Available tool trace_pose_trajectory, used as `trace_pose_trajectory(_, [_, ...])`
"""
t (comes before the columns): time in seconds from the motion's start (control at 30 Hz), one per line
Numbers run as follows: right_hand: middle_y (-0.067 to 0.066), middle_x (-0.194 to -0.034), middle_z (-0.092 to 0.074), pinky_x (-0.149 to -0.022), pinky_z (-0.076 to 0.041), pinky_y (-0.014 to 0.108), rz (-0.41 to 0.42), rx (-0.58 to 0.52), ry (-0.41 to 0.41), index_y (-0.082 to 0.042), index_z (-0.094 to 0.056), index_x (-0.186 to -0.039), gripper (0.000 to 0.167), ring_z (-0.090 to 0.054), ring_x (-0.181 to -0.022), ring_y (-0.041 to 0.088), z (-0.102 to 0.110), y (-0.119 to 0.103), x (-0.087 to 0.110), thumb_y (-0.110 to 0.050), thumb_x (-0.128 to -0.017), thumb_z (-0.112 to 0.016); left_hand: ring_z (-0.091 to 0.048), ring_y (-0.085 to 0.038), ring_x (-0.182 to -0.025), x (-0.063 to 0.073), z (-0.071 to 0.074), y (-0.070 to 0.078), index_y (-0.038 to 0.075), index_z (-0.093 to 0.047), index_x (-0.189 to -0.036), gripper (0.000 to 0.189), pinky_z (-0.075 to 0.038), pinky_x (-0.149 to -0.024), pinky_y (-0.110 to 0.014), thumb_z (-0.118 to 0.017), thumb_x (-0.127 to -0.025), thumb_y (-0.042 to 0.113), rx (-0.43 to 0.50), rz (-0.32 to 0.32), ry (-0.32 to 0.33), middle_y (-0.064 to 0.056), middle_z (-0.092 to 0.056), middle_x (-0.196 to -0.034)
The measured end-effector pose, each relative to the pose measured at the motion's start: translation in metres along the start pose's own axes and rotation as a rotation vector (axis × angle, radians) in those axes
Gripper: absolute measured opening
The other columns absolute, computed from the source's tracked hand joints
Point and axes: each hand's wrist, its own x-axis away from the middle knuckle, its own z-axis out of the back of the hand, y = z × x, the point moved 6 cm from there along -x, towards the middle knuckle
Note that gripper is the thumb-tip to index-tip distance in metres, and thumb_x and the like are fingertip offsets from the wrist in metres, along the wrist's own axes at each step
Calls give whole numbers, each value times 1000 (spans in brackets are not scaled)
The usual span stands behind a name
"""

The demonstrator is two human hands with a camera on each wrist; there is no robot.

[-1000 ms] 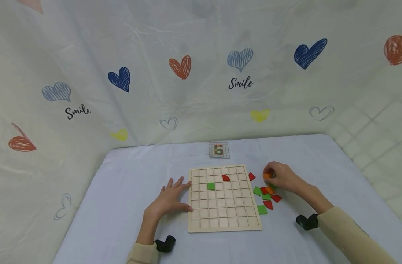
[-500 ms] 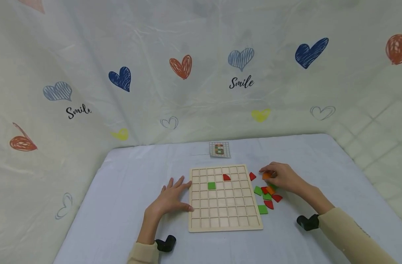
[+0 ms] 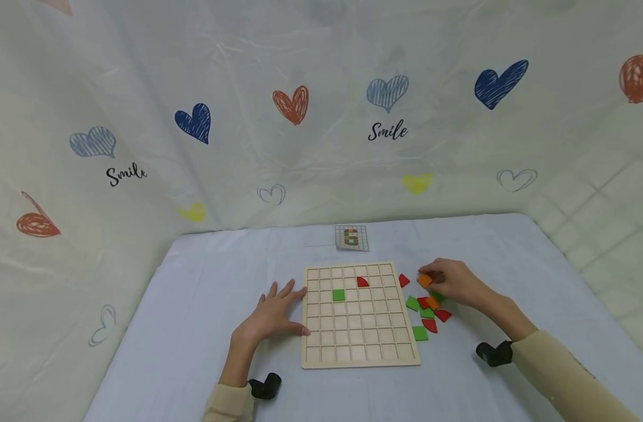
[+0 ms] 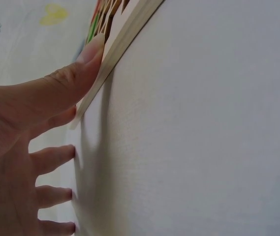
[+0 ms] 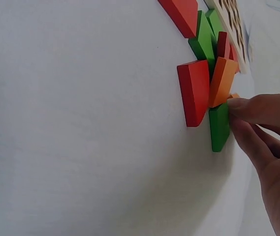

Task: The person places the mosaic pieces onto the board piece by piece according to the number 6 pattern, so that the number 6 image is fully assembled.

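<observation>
A wooden grid board (image 3: 347,322) lies on the white-covered table. Set in its cells are a green square tile (image 3: 339,295) and a red quarter-circle tile (image 3: 362,282). My left hand (image 3: 268,316) has its fingers spread, with the thumb and index fingertip touching the board's left edge. To the right of the board, my right hand (image 3: 450,279) pinches an orange square tile (image 3: 424,281) between thumb and fingers, just above the loose tiles. In the right wrist view the thumb hides most of that tile, and a green tile (image 5: 219,129) sits just below it.
Loose tiles gather beside the board's right edge, among them another orange tile (image 3: 432,303), a red quarter-circle (image 3: 429,325) and a green square (image 3: 419,333). Behind the board lies a small pattern card (image 3: 352,238). A hanging cloth printed with hearts (image 3: 387,92) stands behind the table.
The orange tile has turned slightly within my right hand's fingertips and more of it shows. My left hand stays at the board's edge; the tiles on the board are unchanged.
</observation>
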Motion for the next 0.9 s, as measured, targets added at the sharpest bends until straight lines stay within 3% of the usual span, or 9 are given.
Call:
trace_pose_trajectory(0.47, [10,-101,-72,-81,-62,41,-21,-11,30,3,-74,-113,29,-66,-87,21,0,-2,-1,-6,-86,-80,-7,-50,-157,-2,-1,-1,21,-48,-155,94,-10,-122,-72,-92,-73,40,9,5,-6,-12,-26,-170])
trace_pose_trajectory(0.9, [8,-100,-73,-81,-60,36,15,-43,48,0,-75,-111,26,-65,-87,19,-5,-24,-11,-8,-87,-79,-6,-50,-157,-1,0,-2,22,-47,-156,94,-10,-121,-72,-91,-75,40,-1,0,-12,-11,-24,-171])
